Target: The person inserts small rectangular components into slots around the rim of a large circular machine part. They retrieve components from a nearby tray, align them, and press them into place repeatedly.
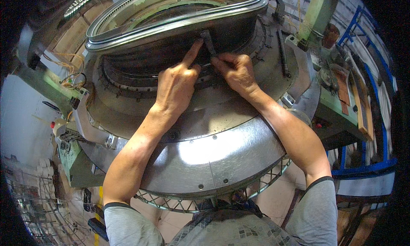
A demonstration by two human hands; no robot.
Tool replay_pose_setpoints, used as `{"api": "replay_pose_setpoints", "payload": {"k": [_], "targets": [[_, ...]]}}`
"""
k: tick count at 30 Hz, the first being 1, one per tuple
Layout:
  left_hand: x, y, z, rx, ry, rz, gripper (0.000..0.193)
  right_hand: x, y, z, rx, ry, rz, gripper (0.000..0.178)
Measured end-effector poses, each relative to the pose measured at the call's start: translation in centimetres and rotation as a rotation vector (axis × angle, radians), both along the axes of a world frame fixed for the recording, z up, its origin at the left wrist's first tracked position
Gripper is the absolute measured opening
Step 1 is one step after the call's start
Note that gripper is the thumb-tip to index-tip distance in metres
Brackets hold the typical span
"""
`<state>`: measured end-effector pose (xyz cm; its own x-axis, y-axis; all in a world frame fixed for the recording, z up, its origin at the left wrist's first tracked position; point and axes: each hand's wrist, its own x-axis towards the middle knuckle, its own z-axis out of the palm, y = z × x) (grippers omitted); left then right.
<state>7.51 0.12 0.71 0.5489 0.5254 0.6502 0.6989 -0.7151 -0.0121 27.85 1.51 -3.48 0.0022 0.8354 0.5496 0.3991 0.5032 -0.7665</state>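
We see thin strip (208, 43) in front of dark wall (149, 55), below rim (179, 23). Right hand (237, 70) pinches its lower end, fingers closed together, probably so that upper end can be steered finely. Left hand (174, 85) stretches index finger just beside upper end, maybe for guiding; other fingers curl, and we cannot tell if they hold something.

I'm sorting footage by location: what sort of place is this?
Probably an industrial workshop or factory floor: the large round metal machine, orange wiring beside it and blue metal frame at the right suggest so.
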Motion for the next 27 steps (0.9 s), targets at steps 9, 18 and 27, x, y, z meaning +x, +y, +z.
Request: {"api": "replay_pose_setpoints", "payload": {"k": [9, 18, 27], "targets": [[0.08, 0.05, -0.01, 0.003, 0.039, 0.022, 0.028, -0.11, -0.07, 0.12, 0.029, -0.004, -0.015, 0.021], [0.15, 0.39, -0.23, 0.109, 0.048, 0.024, 0.012, -0.12, -0.14, 0.19, 0.038, -0.034, -0.045, 0.021], [0.12, 0.12, 0.16, 0.001, 0.063, 0.035, 0.030, -0.18, -0.16, 0.26, 0.037, -0.036, -0.066, 0.021]]}}
